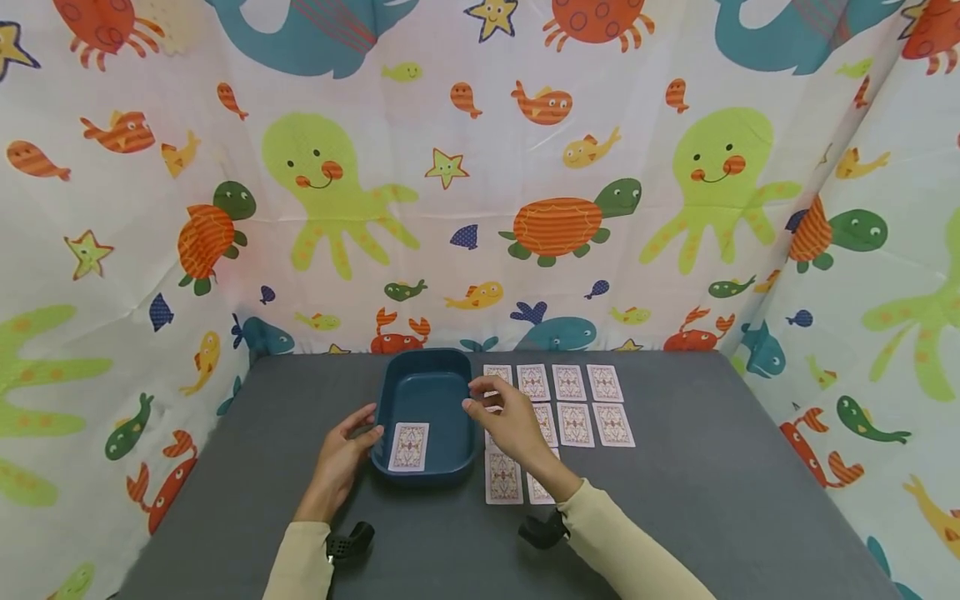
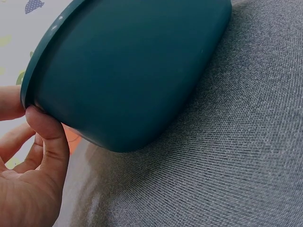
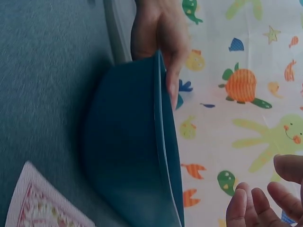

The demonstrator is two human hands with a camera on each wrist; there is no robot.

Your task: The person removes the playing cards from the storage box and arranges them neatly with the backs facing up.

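A dark blue tub (image 1: 431,481) with rounded corners sits on the table, one patterned playing card (image 1: 408,447) lying face down inside near its front left. My left hand (image 1: 339,457) pinches the tub's left rim; in the left wrist view the thumb and a finger meet at the edge. Over the right rim hovers my right hand (image 1: 513,421), its fingers loosely bent with nothing seen between them. To the right, several more face-down cards (image 1: 576,425) lie in rows, some partly hidden beneath the right hand and wrist.
A grey cloth-covered table (image 1: 697,492) carries everything. Behind and at both sides hangs a white curtain (image 1: 480,275) printed with sea animals. Dark wrist devices (image 1: 543,531) sit at both cuffs.
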